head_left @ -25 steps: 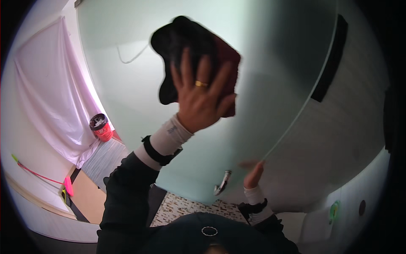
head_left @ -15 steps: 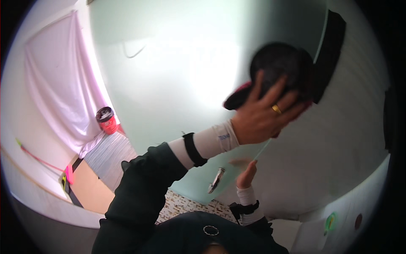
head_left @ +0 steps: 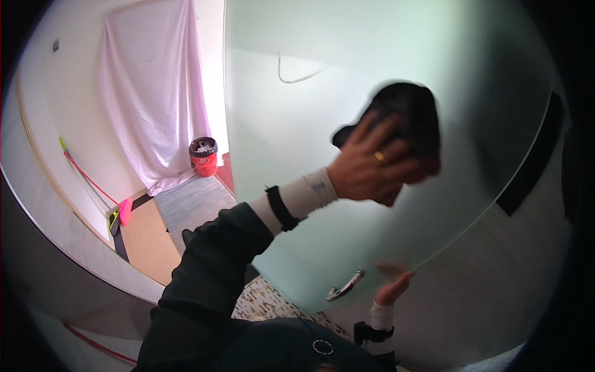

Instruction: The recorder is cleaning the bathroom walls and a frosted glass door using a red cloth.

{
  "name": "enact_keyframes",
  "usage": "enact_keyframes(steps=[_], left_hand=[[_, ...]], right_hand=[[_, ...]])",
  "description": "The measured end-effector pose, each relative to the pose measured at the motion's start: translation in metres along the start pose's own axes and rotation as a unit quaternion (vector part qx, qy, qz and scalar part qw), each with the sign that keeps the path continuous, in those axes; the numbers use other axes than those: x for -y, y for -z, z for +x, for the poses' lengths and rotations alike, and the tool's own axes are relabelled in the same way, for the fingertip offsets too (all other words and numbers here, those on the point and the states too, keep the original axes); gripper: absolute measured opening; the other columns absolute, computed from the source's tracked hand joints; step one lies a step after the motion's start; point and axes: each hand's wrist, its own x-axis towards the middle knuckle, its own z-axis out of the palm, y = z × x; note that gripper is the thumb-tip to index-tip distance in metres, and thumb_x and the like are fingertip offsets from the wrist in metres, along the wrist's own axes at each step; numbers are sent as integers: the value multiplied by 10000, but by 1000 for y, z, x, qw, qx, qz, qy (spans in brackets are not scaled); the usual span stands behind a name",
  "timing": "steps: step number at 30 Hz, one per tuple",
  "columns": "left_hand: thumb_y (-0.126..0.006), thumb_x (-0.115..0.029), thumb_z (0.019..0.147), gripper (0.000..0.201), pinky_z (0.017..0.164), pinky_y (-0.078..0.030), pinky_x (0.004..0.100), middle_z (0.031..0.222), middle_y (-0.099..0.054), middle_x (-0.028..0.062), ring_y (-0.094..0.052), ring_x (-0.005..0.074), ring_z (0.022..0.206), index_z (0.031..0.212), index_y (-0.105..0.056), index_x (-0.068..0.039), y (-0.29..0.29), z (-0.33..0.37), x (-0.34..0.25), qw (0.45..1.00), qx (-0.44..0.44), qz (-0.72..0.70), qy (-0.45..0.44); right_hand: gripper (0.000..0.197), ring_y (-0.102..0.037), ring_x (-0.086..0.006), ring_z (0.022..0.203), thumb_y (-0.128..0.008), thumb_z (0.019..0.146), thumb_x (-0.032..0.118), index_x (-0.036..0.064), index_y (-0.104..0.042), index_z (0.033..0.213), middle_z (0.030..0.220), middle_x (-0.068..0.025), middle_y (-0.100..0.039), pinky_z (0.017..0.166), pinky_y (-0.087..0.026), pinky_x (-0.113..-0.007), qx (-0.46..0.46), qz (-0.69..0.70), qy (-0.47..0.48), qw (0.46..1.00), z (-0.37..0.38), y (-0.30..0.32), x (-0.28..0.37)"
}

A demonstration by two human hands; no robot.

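Observation:
A tall frosted glass door (head_left: 297,167) stands in front of me, with a metal handle (head_left: 346,286) near its lower edge. My left hand (head_left: 369,161), a ring on one finger, presses a dark cloth (head_left: 406,118) to the pane. The cloth is black with some red at its lower side, and is blurred. Lower right, my right hand (head_left: 392,289) is closed round the door's edge beside the handle. Its fingers show faintly through the glass.
A red bin (head_left: 204,162) with a black liner stands by a pink curtain (head_left: 152,80). A pink broom (head_left: 124,211) leans at the left wall. Small mosaic tiles (head_left: 269,304) cover the floor below the door. A black strip (head_left: 533,161) runs beyond the door's right edge.
My view has turned left, so the curtain and bin sit further right. The dark cloth has shifted across the glass with my left hand. My right hand keeps hold of the door edge.

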Motion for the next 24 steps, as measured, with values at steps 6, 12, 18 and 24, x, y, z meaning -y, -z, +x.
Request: enact_keyframes(steps=[6, 12, 18, 24], left_hand=[[-658, -264, 778, 579, 1069, -243, 570, 1374, -347, 282, -230, 524, 1310, 1262, -481, 0, 47, -64, 123, 968, 17, 140, 208], [-462, -408, 928, 581, 1099, -206, 498, 1423, -309, 292, -220, 482, 1325, 1382, -391, -52, 82, -120, 280, 907, -86, 212, 353], [-359, -475, 954, 614, 1115, -164, 477, 1463, -271, 274, -167, 439, 1357, 1429, -337, -86, 93, -126, 280, 877, -137, 111, 447], [-373, -390, 966, 578, 1120, -152, 465, 1482, -235, 262, -153, 432, 1360, 1420, -328, -34, 71, -219, 220, 848, -139, 76, 505]], right_hand=[[596, -627, -220, 718, -239, 1005, 505, -8, -537, 943, 826, -130, -629, 649, -532, -345, -40, 121, -56, 990, 4, -14, 17], [596, -623, -221, 713, -254, 996, 529, -4, -520, 982, 864, -127, -613, 630, -533, -345, -71, 92, -36, 993, 3, -18, 11], [590, -610, -213, 722, -250, 1000, 521, -5, -515, 1027, 869, -120, -599, 627, -537, -350, -90, 3, -39, 995, -3, -7, -6], [598, -612, -219, 730, -243, 994, 538, 8, -507, 1076, 886, -114, -594, 634, -540, -356, -89, 84, -62, 991, 5, -9, 17]])
